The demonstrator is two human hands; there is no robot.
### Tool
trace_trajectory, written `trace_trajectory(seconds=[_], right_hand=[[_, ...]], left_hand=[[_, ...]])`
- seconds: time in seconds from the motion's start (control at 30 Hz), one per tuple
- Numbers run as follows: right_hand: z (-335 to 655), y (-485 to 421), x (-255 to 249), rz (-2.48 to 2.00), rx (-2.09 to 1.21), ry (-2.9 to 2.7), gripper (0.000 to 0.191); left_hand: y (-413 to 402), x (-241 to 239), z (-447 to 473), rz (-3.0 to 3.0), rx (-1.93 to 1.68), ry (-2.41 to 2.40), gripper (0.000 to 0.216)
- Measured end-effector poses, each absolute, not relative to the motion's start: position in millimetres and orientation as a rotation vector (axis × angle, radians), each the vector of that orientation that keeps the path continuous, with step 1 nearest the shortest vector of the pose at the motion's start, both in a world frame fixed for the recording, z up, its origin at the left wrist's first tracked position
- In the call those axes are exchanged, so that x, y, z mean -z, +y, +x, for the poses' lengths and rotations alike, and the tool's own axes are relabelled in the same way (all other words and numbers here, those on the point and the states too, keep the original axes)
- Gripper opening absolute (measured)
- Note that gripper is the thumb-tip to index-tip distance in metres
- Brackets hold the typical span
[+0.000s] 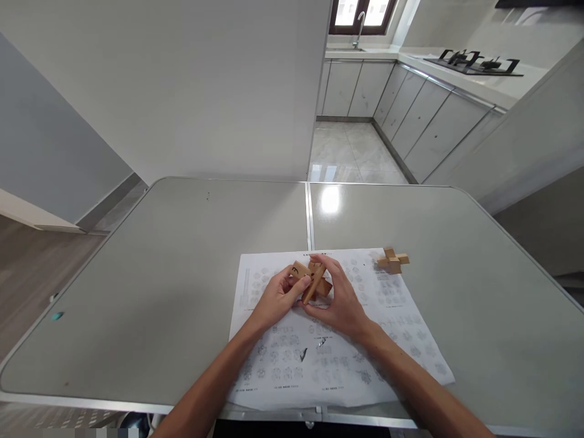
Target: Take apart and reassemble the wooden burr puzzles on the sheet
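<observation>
Over a printed sheet of paper (283,389), both hands hold a wooden interlocking puzzle (314,283) made of small light-brown bars. My left hand (280,298) pinches its left side, thumb on top, beside a block end bearing a dark mark. On the other side, my right hand (340,301) grips a slanting bar between fingers above and thumb below. The lower parts of the puzzle are partly hidden by the fingers. Rows of small grey diagrams and short text lines cover the paper.
A second wooden puzzle (391,261), cross-shaped, rests at the paper's upper right edge. The grey folding table (150,292) has a metal seam down its middle. A small teal object (57,316) lies near the left edge. Beyond are a wall and a kitchen counter with a stove (474,64).
</observation>
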State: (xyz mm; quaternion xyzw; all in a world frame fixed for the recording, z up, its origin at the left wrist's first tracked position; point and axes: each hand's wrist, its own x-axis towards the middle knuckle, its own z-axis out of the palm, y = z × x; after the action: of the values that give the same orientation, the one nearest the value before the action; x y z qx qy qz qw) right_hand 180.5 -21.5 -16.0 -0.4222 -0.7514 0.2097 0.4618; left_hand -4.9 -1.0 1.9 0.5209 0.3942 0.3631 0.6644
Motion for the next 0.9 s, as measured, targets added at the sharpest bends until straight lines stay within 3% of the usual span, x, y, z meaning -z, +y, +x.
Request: trace_trajectory(seconds=[0.9], right_hand=[[182, -19, 12, -0.995, -0.428, -1.839, 0.09]], left_hand=[[9, -11, -18, 1.17, -0.919, 0.903, 0.039]])
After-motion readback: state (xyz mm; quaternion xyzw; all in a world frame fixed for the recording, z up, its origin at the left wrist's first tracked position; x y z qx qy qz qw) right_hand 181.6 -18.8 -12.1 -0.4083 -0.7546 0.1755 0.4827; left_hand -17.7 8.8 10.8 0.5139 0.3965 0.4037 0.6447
